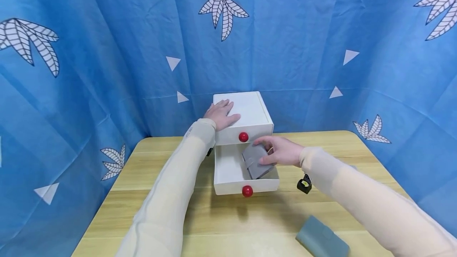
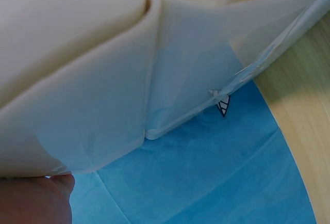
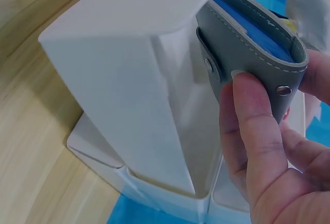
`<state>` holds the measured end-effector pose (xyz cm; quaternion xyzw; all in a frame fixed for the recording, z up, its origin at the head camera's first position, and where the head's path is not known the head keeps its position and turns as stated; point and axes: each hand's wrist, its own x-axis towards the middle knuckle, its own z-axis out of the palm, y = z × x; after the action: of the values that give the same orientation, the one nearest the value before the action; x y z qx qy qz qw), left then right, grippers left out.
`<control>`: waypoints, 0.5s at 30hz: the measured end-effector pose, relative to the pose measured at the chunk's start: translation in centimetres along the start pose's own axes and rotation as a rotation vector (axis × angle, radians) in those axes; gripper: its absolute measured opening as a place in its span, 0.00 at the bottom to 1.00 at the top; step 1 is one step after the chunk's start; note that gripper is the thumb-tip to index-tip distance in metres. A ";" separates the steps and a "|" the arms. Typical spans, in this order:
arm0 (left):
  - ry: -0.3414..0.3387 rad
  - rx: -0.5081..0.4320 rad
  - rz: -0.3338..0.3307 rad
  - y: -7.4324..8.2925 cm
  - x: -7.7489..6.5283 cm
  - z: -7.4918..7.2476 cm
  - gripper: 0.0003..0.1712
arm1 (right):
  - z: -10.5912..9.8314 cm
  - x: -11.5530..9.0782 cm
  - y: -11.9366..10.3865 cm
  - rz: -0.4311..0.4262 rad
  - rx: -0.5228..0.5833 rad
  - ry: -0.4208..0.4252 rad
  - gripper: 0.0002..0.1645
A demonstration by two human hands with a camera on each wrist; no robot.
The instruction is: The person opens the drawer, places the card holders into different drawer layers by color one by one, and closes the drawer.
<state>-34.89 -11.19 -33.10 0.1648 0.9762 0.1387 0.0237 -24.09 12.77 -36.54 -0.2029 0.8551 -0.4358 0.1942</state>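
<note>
A small white two-drawer cabinet [image 1: 250, 106] stands on the table, its lower drawer [image 1: 228, 188] pulled out. My left hand [image 1: 222, 115] rests on the cabinet's top with its fingers spread; only part of that hand [image 2: 36, 201] shows in the left wrist view. Between thumb and fingers, my right hand [image 1: 283, 152] grips a grey card holder [image 1: 255, 161] tilted within the lower drawer. Stitched edges, a snap strap and a blue inside mark the card holder [image 3: 247, 53] in the right wrist view. Whether it touches the drawer floor I cannot tell.
A blue-grey wallet-like case [image 1: 322, 238] lies near the table's front, right of centre. Red round knobs sit on the upper drawer [image 1: 228, 135] and the lower one. Blue patterned curtain [image 1: 296, 43] hangs behind and beside the wooden table [image 1: 150, 201].
</note>
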 end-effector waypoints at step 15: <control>-0.007 0.021 -0.010 0.1 0.1 0.1 0.44 | 2.4 2.0 -1.0 0.001 -0.176 -0.026 0.36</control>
<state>-34.99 -11.03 -33.19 0.1606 0.9783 0.1279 0.0261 -24.36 9.57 -37.31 -0.2244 0.8875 -0.3563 0.1870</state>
